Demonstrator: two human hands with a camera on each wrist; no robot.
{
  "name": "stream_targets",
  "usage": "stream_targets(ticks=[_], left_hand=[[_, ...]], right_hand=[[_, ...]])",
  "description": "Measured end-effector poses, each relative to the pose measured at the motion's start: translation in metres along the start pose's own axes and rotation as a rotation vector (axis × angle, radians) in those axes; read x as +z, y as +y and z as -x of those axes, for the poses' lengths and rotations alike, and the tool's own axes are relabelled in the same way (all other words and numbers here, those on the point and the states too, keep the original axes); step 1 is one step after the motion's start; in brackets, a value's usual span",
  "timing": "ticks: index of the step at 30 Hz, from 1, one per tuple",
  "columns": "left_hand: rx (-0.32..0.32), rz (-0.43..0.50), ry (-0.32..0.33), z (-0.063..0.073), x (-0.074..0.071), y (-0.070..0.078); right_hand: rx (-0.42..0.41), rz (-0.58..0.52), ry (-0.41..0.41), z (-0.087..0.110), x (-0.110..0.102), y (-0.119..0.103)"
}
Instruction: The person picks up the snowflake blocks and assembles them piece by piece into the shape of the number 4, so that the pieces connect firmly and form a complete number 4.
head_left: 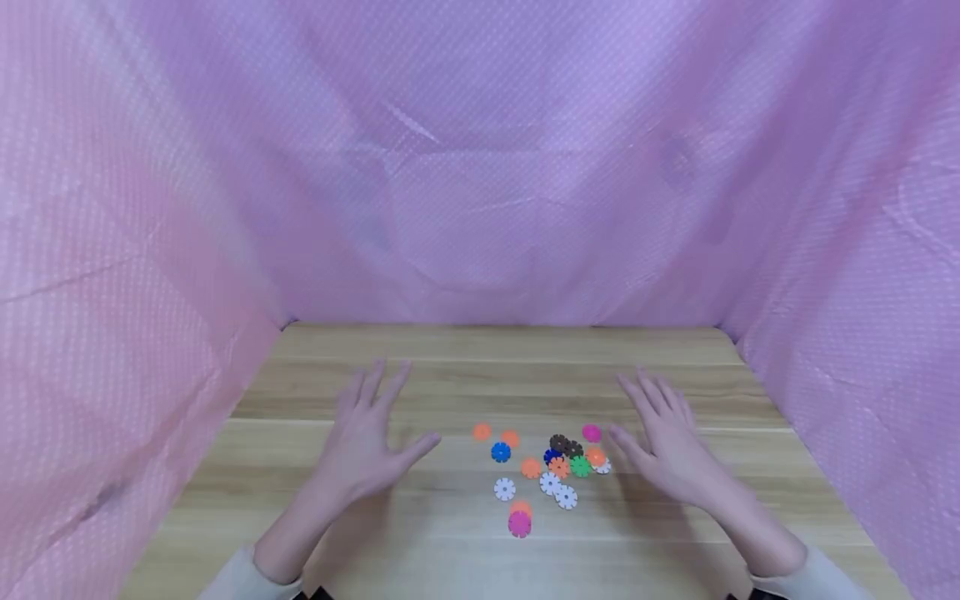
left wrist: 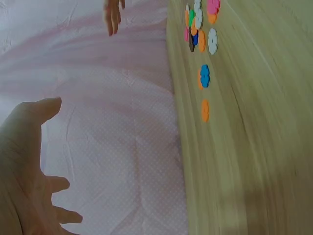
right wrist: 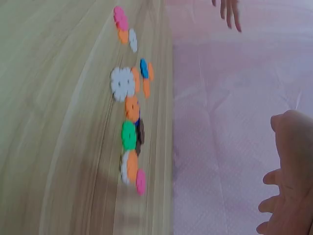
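Observation:
Several flat notched plastic discs lie loosely grouped on the wooden table. Among them are a blue disc (head_left: 501, 452), a green disc (head_left: 581, 466), a white disc (head_left: 505, 489) and a magenta disc (head_left: 520, 524) that overlaps an orange one. Black, dark blue, orange and white discs cluster toward the right, some overlapping. My left hand (head_left: 365, 450) hovers left of the discs, fingers spread, holding nothing. On the other side, my right hand (head_left: 670, 446) is also raised above the table with fingers extended, its thumb nearest the pink disc (head_left: 592, 433). Both hands are apart from the discs.
The light wooden table (head_left: 420, 342) has rounded far corners. Pink-purple padded sheeting (head_left: 480, 208) rises behind it and along both sides. Shadows of the hands fall on the tabletop.

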State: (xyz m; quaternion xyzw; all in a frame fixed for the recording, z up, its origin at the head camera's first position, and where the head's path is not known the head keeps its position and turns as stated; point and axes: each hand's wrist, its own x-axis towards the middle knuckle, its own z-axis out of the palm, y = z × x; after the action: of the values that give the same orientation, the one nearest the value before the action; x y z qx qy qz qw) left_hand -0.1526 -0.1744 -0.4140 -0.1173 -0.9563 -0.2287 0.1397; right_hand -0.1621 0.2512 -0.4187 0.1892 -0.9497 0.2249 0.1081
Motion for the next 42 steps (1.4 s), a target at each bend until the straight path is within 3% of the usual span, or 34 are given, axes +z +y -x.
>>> stream_targets(ticks=[7,11,19,24,29,36,39,42], left_hand=[[0.026,0.133,-0.039,-0.016,0.019,0.009],[0.028,0.215,-0.104,-0.021,0.044,0.014],[0.089,0.263,-0.196,-0.036,0.083,0.021],[0.152,0.246,-0.251,-0.048,0.103,0.013],[0.187,0.162,-0.301,-0.053,0.119,0.010],[0.164,0.019,-0.292,-0.044,0.132,0.016],[0.190,0.012,-0.271,-0.045,0.131,0.020],[0.200,0.078,-0.265,-0.050,0.129,0.022]], right_hand=[[-0.097,-0.043,-0.043,-0.032,0.027,-0.031],[-0.136,-0.048,-0.082,-0.036,0.049,-0.042],[-0.168,-0.110,-0.231,-0.045,0.084,-0.057],[-0.321,-0.050,-0.321,-0.054,0.105,-0.066],[-0.437,-0.014,-0.320,-0.061,0.120,-0.073],[-0.423,0.022,-0.349,-0.058,0.131,-0.076],[-0.415,0.036,-0.337,-0.059,0.131,-0.075],[-0.421,0.020,-0.306,-0.061,0.129,-0.074]])
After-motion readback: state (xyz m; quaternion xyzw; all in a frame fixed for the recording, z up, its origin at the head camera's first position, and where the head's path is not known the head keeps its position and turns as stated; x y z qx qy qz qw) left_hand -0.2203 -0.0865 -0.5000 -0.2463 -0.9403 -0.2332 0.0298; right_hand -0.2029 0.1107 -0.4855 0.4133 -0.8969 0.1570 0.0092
